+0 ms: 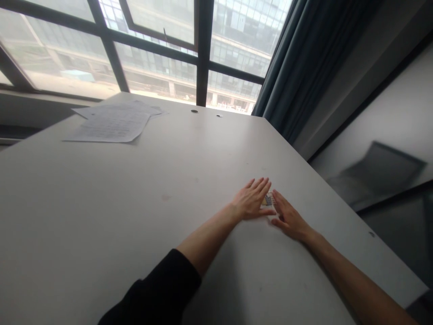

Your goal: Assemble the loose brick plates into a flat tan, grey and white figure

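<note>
Because a small printed piece (267,200) lies on the worktop (162,171) between them, the left hand (251,201) and right hand (291,220), both open with fingers extended and apparently gripping nothing, seem placed to steady its edges from either side.

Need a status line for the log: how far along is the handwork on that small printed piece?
Done: the printed piece looks already set down on the white table.
In hand: the left hand and right hand flank it, fingers extended; contact is too small to judge.
Left: likely some work there, as neither hand is clear of it. Papers lie apart, untouched.
</note>
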Demonstrator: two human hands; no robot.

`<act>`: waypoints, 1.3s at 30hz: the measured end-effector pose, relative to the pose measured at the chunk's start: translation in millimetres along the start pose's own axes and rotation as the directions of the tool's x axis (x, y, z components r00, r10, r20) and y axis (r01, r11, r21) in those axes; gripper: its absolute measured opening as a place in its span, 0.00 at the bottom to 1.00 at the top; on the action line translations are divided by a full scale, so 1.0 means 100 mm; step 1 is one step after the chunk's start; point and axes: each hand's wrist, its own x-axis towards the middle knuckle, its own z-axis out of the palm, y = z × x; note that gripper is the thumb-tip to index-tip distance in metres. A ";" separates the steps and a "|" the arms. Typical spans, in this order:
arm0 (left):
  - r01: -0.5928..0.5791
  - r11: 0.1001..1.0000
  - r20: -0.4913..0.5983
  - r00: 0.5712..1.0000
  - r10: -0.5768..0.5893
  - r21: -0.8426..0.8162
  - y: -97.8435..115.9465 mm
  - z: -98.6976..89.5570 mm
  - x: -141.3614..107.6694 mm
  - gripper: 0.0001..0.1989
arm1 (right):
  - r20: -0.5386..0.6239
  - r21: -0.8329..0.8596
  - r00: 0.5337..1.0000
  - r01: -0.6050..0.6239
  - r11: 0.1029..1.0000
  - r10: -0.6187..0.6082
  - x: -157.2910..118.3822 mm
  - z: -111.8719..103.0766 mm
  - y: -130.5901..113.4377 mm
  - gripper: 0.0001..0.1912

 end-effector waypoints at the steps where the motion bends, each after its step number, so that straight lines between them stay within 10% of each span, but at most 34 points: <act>1: 0.033 0.999 -0.058 0.998 -0.035 -0.032 -0.05 -0.06 -0.09 0.48 | -0.037 0.054 0.999 -0.034 0.998 0.036 -0.01 0.00 0.01 0.46; 6: 0.288 0.865 -0.269 0.869 -0.416 -0.410 -0.57 -0.40 -0.90 0.45 | -0.281 0.595 0.875 -0.165 0.787 0.395 -0.05 0.01 0.12 0.43; 10: 0.297 0.565 -0.377 0.504 -0.777 -0.770 -0.94 -0.76 -1.69 0.43 | -0.259 0.926 0.623 -0.057 0.373 0.738 0.07 -0.01 0.19 0.46; 13: 0.289 0.605 -0.483 0.394 -0.782 -0.742 -0.84 -1.11 -2.13 0.41 | -0.257 0.947 0.558 -0.019 0.321 0.789 0.20 -0.09 -0.01 0.48; 16: 0.292 0.891 -0.609 0.653 -0.450 -0.347 -0.43 -1.37 -2.38 0.40 | -0.453 0.774 0.754 0.068 0.630 0.476 0.28 -0.15 -0.50 0.50; 18: 0.230 0.973 -0.316 0.923 -0.217 0.004 -0.13 -1.41 -2.45 0.50 | -0.366 0.481 0.930 0.154 0.863 0.038 0.32 -0.15 -0.91 0.56; 19: 0.166 0.982 -0.145 0.978 -0.152 0.091 -0.01 -1.38 -2.47 0.52 | -0.180 0.338 0.964 0.246 0.908 -0.194 0.34 -0.12 -1.10 0.57; 21: 0.122 0.986 0.133 0.982 -0.137 0.116 0.15 -1.27 -2.48 0.54 | 0.183 0.231 0.853 0.445 0.865 -0.488 0.40 -0.04 -1.42 0.56; 24: 0.118 0.992 0.317 0.939 -0.129 0.054 0.19 -1.08 -2.49 0.52 | 0.414 0.266 0.719 0.492 0.829 -0.559 0.51 0.09 -1.66 0.55; 39: 0.169 0.985 0.330 0.929 -0.169 0.030 0.14 -1.03 -2.49 0.45 | 0.322 0.251 0.765 0.500 0.829 -0.558 0.51 0.20 -1.63 0.49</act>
